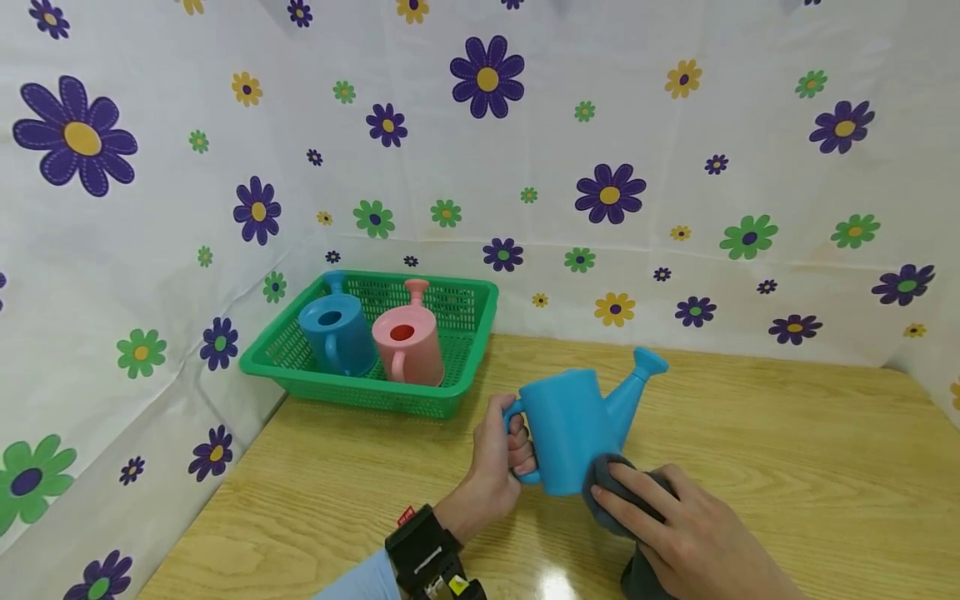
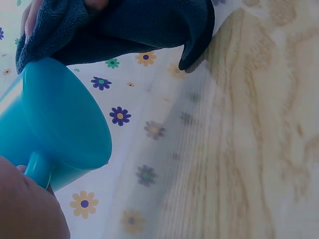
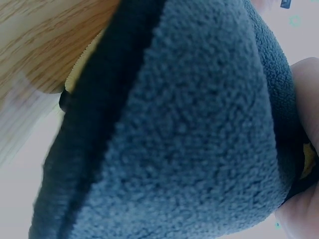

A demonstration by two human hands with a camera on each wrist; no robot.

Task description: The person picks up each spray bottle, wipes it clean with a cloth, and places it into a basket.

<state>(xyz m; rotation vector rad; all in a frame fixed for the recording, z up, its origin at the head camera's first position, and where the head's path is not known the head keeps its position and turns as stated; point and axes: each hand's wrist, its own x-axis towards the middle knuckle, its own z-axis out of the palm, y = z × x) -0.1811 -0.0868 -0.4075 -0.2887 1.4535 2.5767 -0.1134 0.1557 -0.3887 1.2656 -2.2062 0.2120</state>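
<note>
A blue watering can (image 1: 567, 429) is held over the wooden table, its spout pointing up and to the right. My left hand (image 1: 501, 458) grips its handle, fingers wrapped round it. In my right hand (image 1: 693, 529) is a dark grey cloth (image 1: 611, 504), pressed against the can's lower right side below the spout. The left wrist view shows the can's underside (image 2: 70, 117), with the cloth (image 2: 124, 30) against its edge. Folds of the cloth (image 3: 184, 129) fill most of the right wrist view and hide the can there.
A green plastic basket (image 1: 480, 333) stands at the back left of the table (image 1: 750, 433). Inside it are a darker blue watering can (image 1: 348, 337) and a pink watering can (image 1: 420, 350). A white flower-print sheet (image 1: 450, 150) hangs behind and at the left.
</note>
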